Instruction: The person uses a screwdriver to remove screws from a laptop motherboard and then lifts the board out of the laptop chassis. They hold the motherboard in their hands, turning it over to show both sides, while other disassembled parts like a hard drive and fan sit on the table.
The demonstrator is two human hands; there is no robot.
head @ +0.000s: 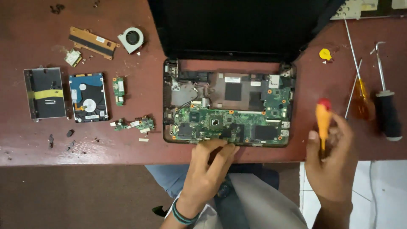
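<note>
An opened small laptop (pixel 169 85) lies on the reddish-brown table with its green motherboard (pixel 220 121) exposed and its dark screen folded back. My left hand (pixel 207 167) rests at the laptop's near edge, fingertips touching the front rim, holding nothing. To the right of the laptop, my right hand (pixel 333 163) grips an orange screwdriver with a red cap (pixel 323 116), held upright above the table's front edge.
Removed parts lie left of the laptop: a hard drive (pixel 88 97), its metal caddy (pixel 44 93), a cooling fan (pixel 131 39), a copper-coloured bracket (pixel 92 42) and small green boards (pixel 140 124). Two screwdrivers (pixel 360 95) and a black-handled tool (pixel 386 112) lie at the right. A yellow disc (pixel 325 54) sits nearby.
</note>
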